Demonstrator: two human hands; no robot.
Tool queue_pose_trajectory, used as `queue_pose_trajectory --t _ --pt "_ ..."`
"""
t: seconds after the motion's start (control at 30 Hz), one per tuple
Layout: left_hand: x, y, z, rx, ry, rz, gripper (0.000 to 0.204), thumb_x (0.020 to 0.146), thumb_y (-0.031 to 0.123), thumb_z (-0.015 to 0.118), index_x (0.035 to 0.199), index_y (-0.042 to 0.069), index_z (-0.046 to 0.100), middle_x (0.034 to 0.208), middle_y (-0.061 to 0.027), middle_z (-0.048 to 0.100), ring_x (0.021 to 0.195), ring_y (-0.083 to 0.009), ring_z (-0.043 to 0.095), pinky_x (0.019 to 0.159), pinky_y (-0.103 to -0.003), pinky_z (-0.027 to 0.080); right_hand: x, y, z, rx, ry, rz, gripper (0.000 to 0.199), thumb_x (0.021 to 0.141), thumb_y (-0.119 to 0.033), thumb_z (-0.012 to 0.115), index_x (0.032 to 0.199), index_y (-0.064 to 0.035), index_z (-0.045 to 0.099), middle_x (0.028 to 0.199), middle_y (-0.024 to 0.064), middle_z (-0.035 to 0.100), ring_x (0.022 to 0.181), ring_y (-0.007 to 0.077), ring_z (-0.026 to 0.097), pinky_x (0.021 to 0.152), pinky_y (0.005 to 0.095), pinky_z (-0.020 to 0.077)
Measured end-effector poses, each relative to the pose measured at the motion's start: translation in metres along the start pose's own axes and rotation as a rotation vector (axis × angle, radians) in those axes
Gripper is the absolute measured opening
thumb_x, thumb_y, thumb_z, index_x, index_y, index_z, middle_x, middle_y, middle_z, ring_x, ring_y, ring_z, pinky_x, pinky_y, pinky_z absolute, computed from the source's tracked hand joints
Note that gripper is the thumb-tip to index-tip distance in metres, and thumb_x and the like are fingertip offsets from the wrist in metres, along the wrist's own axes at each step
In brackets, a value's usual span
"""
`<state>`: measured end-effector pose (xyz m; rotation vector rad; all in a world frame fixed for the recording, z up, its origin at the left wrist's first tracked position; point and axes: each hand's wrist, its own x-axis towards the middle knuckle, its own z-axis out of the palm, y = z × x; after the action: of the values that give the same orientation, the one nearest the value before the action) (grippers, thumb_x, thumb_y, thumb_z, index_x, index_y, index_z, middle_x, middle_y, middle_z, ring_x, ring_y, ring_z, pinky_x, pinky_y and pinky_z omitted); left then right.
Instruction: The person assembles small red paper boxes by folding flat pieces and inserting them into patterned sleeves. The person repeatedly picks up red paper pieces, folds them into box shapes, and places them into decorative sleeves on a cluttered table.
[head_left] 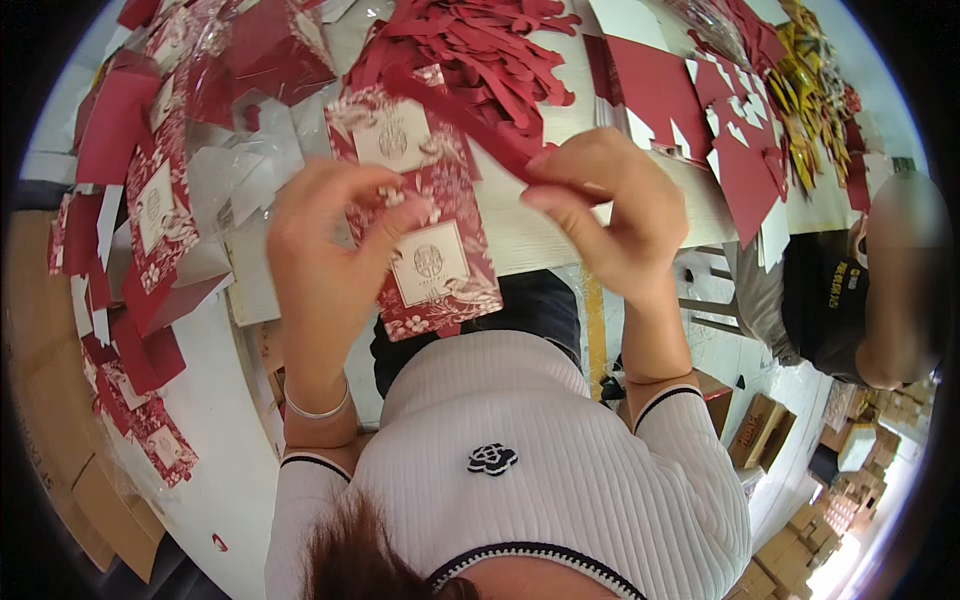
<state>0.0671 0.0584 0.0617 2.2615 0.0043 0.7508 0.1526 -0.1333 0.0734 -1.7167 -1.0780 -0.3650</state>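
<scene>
A dark red strap [470, 125] slants up to the left from my right hand [625, 215], which pinches its lower end between thumb and fingers. In front of me a flat red floral carton [440, 265] with two cream label panels lies at the table's front edge, its near end jutting over my lap. My left hand [325, 250] is over the carton's left side, slightly blurred. Its fingers are curled, with a gap between thumb and forefinger, and no held thing shows there.
A heap of red straps [500, 50] lies at the back of the table [690, 205]. Floral cartons [155, 215] are piled at the left. Red and white card pieces [650, 90] and yellow strips [805, 100] lie at the right. Another person [850, 290] sits at far right.
</scene>
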Motion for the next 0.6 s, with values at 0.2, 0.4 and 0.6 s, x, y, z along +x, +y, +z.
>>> queue_pose_trajectory --t 0.2,0.4,0.6 --pt "-0.007 0.008 0.001 -0.919 -0.238 -0.591 0.024 0.086 0.02 0.054 0.097 0.0 0.061 0.067 0.0018 0.056 0.052 -0.0021 0.043 0.044 -0.017 0.031 -0.006 -0.013 0.029 -0.182 -0.233 -0.517 0.03 0.05 -0.011 0.059 0.079 -0.0039 0.059 0.063 0.0019 0.048 0.057 0.0149 0.048 0.051 0.0264 0.0373" --pt "-0.01 0.01 0.003 -0.819 -0.242 -0.651 0.015 0.085 0.009 0.053 0.091 -0.001 0.063 0.064 -0.0003 0.057 0.047 -0.0028 0.045 0.041 -0.017 0.035 -0.015 -0.014 0.028 0.537 -0.255 0.214 0.017 0.068 0.003 0.066 0.084 0.0033 0.06 0.078 0.0109 0.061 0.067 0.0181 0.056 0.06 0.0262 0.044" --pt "-0.008 0.009 0.002 -1.085 -0.11 -0.673 0.031 0.084 0.005 0.053 0.114 0.0 0.048 0.069 -0.0072 0.062 0.05 -0.0068 0.053 0.042 -0.019 0.041 -0.019 0.001 0.037 0.267 -0.019 -0.058 0.039 0.062 0.013 0.051 0.097 -0.0017 0.061 0.095 0.0125 0.055 0.077 0.0186 0.054 0.063 0.0256 0.0438"
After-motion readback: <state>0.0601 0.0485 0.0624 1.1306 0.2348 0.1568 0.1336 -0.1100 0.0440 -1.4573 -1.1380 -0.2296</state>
